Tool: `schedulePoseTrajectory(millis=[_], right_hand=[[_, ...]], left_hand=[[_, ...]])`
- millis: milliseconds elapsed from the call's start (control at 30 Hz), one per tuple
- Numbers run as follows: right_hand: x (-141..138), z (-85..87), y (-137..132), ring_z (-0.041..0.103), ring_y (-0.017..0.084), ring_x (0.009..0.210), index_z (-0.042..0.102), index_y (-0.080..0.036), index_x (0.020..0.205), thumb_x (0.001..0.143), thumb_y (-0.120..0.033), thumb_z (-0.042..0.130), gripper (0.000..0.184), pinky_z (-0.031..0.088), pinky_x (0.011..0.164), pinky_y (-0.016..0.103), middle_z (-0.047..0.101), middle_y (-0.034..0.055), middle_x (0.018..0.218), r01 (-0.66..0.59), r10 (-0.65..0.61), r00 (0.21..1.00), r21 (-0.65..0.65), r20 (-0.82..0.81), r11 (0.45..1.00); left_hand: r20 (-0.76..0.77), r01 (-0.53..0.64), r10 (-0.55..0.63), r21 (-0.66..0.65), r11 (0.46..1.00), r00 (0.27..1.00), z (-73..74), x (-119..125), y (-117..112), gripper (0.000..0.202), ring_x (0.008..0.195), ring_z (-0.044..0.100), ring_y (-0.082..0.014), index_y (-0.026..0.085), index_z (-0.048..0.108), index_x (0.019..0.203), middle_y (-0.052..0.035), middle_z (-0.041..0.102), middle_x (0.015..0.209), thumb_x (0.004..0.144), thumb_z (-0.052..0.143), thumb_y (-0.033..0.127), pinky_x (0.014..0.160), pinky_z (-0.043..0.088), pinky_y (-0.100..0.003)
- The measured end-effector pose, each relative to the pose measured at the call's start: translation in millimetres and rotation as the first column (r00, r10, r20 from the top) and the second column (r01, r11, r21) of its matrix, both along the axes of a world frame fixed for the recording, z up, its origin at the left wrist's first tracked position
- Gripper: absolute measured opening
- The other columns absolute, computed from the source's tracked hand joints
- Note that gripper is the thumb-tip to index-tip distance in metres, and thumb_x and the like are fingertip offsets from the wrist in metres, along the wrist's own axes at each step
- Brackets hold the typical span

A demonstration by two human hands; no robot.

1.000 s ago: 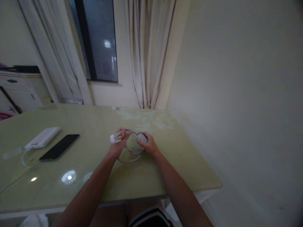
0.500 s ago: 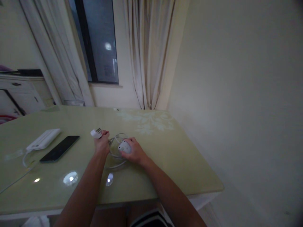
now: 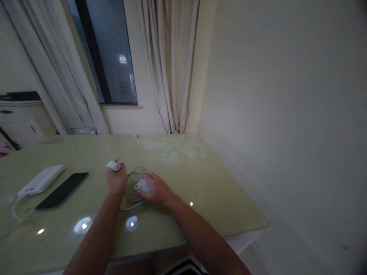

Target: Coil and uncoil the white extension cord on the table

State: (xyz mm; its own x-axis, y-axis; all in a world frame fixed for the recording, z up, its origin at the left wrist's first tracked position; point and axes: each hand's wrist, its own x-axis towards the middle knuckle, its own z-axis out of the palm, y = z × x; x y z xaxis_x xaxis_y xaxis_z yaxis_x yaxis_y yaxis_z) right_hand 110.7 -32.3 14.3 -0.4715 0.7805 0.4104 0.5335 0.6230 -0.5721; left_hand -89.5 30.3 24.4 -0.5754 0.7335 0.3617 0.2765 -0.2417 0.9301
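Observation:
A white power plug [image 3: 113,165] with metal prongs is in my left hand [image 3: 117,180], whose fingers are closed round it just above the table. To its right, my right hand [image 3: 157,190] is wrapped over a small white power strip [image 3: 143,185] with dark spots on its visible face. Loops of a pale cable [image 3: 132,207] lie on the tabletop between and behind the hands. My right fingers cover part of the strip, and where the cable joins each end is hard to make out.
On the left of the glossy greenish table [image 3: 229,206] lie a black phone [image 3: 62,191] and a white power bank [image 3: 41,180] with a white cord. Behind the table are curtains [image 3: 174,68] and a window [image 3: 111,49]; a wall [image 3: 281,114] runs along the right.
My left hand has turned the plug, so its prongs now point upward and away. The view has shifted, putting everything slightly lower and further left. My right hand keeps its hold on the strip.

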Motion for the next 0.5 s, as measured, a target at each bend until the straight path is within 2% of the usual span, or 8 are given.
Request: schedulePoseTrajectory(millis=[67, 133, 167, 267, 367, 500], right_hand=[[0, 2.4, -4, 0.059, 0.031, 0.115, 0.059, -0.019, 0.138, 0.086, -0.054, 0.069, 0.063, 0.047, 0.104, 0.046, 0.064, 0.0138, 0.125, 0.062, -0.069, 0.995, 0.084, 0.079, 0.995], [2, 3.7, -7, 0.059, 0.033, 0.111, 0.065, -0.018, 0.128, 0.085, -0.057, 0.068, 0.059, 0.047, 0.101, 0.048, 0.065, 0.015, 0.118, 0.125, -0.141, 0.982, 0.129, 0.125, 0.984], [4, 3.4, -8, 0.058, 0.033, 0.11, 0.067, -0.017, 0.125, 0.084, -0.059, 0.069, 0.059, 0.048, 0.1, 0.048, 0.065, 0.0152, 0.117, 0.154, -0.171, 0.976, 0.13, 0.131, 0.979], [8, -0.6, -9, 0.058, 0.032, 0.109, 0.068, -0.018, 0.121, 0.08, -0.065, 0.071, 0.062, 0.049, 0.097, 0.046, 0.064, 0.0157, 0.116, 0.248, -0.255, 0.961, 0.082, 0.102, 0.965], [10, -6.4, -6, 0.06, 0.031, 0.107, 0.068, -0.018, 0.119, 0.077, -0.06, 0.076, 0.06, 0.05, 0.094, 0.043, 0.065, 0.0152, 0.115, 0.316, -0.316, 0.946, 0.017, 0.07, 0.949], [12, -10.0, 0, 0.063, 0.03, 0.107, 0.066, -0.018, 0.118, 0.076, -0.053, 0.078, 0.055, 0.05, 0.094, 0.041, 0.068, 0.0153, 0.114, 0.352, -0.351, 0.936, -0.048, 0.035, 0.935]], left_hand=[[-0.28, 0.065, -0.07, -0.027, 0.998, 0.957, -4.2, 13, -1, 0.01, 0.081, 0.058, -0.0229, 0.022, 0.055, 0.074, -0.0034, 0.054, 0.078, 0.073, 0.063, 0.026, 0.077, 0.051, -0.035], [-0.523, 0.125, -0.14, -0.063, 0.99, 0.841, -7.8, 22, -2, 0.004, 0.087, 0.059, -0.025, 0.022, 0.054, 0.074, -0.0057, 0.055, 0.082, 0.074, 0.058, 0.024, 0.083, 0.052, -0.039], [-0.582, 0.137, -0.155, -0.075, 0.988, 0.798, -9.0, 26, -3, 0.002, 0.089, 0.059, -0.0261, 0.021, 0.054, 0.076, -0.0069, 0.056, 0.084, 0.075, 0.055, 0.023, 0.086, 0.052, -0.04], [-0.657, 0.163, -0.2, -0.118, 0.98, 0.727, -10.6, 31, -8, 0.026, 0.102, 0.061, -0.0293, 0.016, 0.06, 0.102, -0.0126, 0.063, 0.102, 0.078, 0.054, 0.024, 0.093, 0.051, -0.045], [-0.715, 0.2, -0.283, -0.201, 0.959, 0.639, -11.1, 35, -17, 0.055, 0.121, 0.057, -0.0325, 0.014, 0.052, 0.135, -0.0174, 0.06, 0.13, 0.083, 0.054, 0.031, 0.104, 0.046, -0.05], [-0.813, 0.187, -0.352, -0.298, 0.936, 0.465, -13.9, 43, -30, 0.073, 0.143, 0.043, -0.0375, 0.012, 0.039, 0.153, -0.0205, 0.048, 0.153, 0.09, 0.052, 0.047, 0.121, 0.026, -0.057]])
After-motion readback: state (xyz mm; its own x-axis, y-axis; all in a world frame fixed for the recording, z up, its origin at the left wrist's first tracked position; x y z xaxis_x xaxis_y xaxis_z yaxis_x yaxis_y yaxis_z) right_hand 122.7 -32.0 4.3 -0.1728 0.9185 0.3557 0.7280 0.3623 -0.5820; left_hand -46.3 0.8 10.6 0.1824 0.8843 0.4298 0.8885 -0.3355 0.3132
